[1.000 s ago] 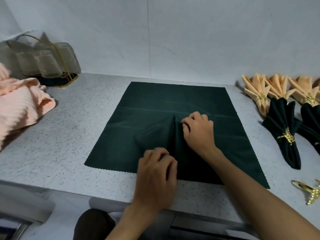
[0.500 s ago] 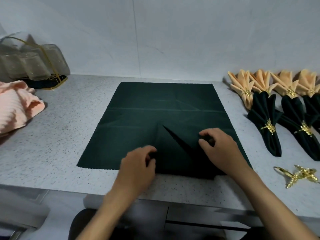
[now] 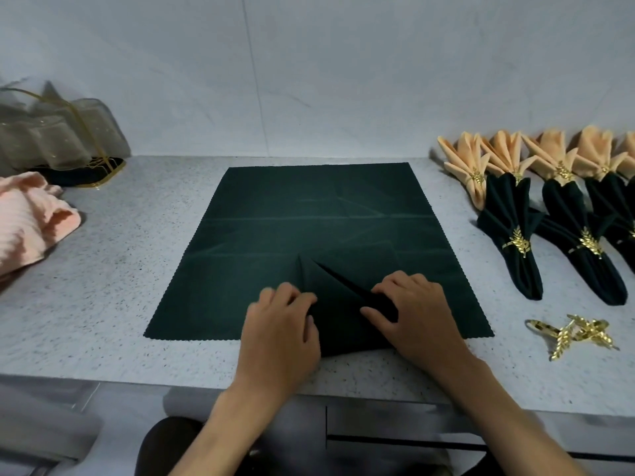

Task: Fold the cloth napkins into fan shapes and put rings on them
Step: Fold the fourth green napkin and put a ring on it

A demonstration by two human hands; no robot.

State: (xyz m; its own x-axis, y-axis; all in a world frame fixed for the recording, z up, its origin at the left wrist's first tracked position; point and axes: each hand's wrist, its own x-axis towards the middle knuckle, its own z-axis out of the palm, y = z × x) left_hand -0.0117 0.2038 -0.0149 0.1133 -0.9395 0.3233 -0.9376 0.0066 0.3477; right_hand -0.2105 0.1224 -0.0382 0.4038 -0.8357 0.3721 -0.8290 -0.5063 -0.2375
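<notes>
It looked like a catering or banquet prep spot — a speckled stone counter (image 3: 103,276) against a plain white wall (image 3: 309,80), with ringed fan napkins (image 3: 515,235) lined up and spare gold rings (image 3: 570,333) nearby.

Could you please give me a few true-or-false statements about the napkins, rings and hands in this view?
1. Both hands, left hand and right hand, pinch a raised fold of the dark green napkin. True.
2. The loose gold rings lie left of that napkin. False: they lie to its right.
3. The finished dark napkins already wear gold rings. True.
4. The finished peach napkins lie nearer the person than the dark ones. False: they lie farther back, by the wall.
</notes>
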